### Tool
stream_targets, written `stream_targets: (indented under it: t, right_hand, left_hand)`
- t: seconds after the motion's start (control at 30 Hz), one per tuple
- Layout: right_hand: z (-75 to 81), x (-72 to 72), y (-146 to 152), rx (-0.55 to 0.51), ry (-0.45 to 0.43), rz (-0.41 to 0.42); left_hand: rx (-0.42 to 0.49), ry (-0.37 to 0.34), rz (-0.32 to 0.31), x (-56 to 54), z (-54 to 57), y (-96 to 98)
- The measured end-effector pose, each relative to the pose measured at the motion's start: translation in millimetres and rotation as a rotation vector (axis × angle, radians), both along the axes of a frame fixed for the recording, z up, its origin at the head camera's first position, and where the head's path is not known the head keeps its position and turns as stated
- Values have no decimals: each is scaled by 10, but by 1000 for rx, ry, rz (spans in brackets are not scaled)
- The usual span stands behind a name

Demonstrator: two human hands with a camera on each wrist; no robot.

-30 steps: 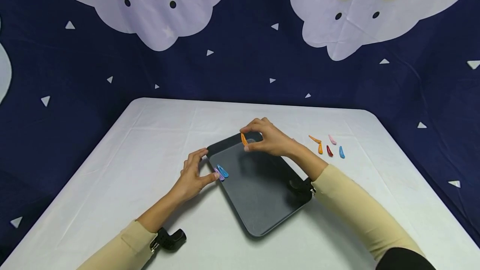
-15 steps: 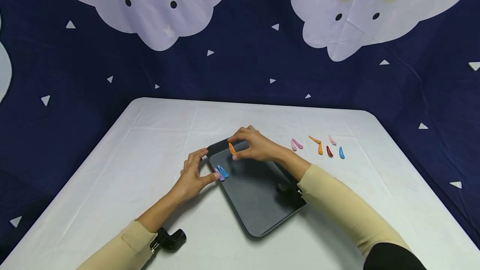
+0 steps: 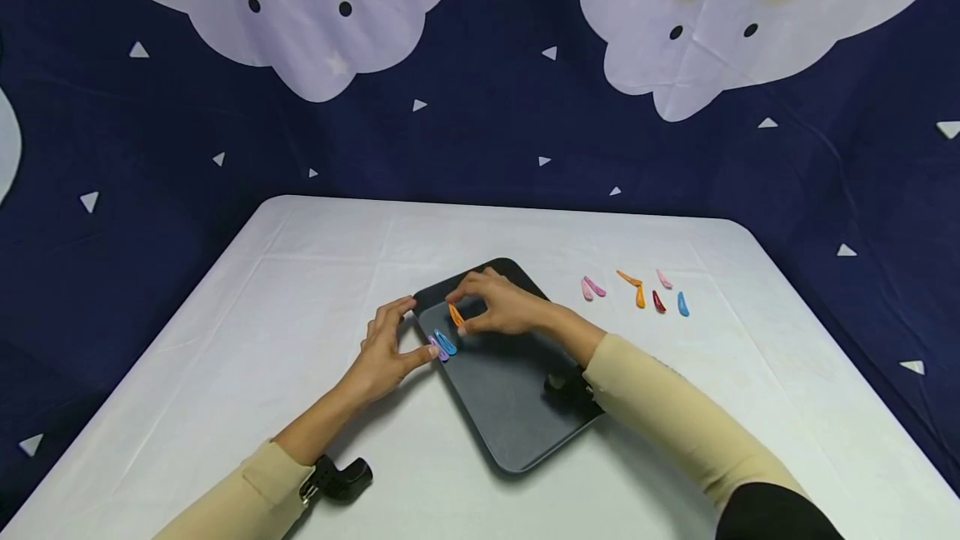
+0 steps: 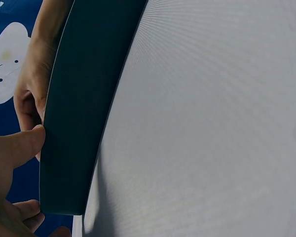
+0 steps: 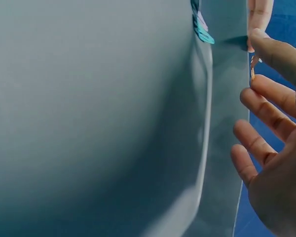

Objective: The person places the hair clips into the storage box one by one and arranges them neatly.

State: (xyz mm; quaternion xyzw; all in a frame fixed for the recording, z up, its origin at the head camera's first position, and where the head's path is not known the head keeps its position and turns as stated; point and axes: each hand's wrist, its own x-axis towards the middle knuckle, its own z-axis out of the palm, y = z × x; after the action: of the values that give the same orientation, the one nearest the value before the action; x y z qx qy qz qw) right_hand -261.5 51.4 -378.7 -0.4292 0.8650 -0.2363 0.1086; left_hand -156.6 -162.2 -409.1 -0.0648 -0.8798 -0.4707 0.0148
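A dark grey baking tray lies at an angle on the table. My left hand rests at its left corner, thumb and fingers spread along the rim; in the left wrist view, the thumb touches the rim. Between thumb and forefinger, my right hand pinches an orange snap hair clip over the tray's far left part. In the right wrist view only a bit of that clip shows, and the other fingers are spread. A blue hair clip and a purple one lie together against the tray's left side, beside the left thumb.
Right of the tray, several hair clips lie loose on the white cloth: pink ones, orange ones, a red one and a blue one. A dark blue cloud-patterned cloth hangs behind the table.
My right hand has carried the orange hair clip left and toward me, down to near the blue and purple clips. The pink clips have come into view behind it. My left hand stays put.
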Motion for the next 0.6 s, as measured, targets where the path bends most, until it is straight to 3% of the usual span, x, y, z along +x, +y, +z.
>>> stream_targets:
  t: [0.6]
  right_hand:
    - [-186, 25, -37, 78, 5, 42]
  left_hand:
    - [5, -5, -1, 3, 9, 8]
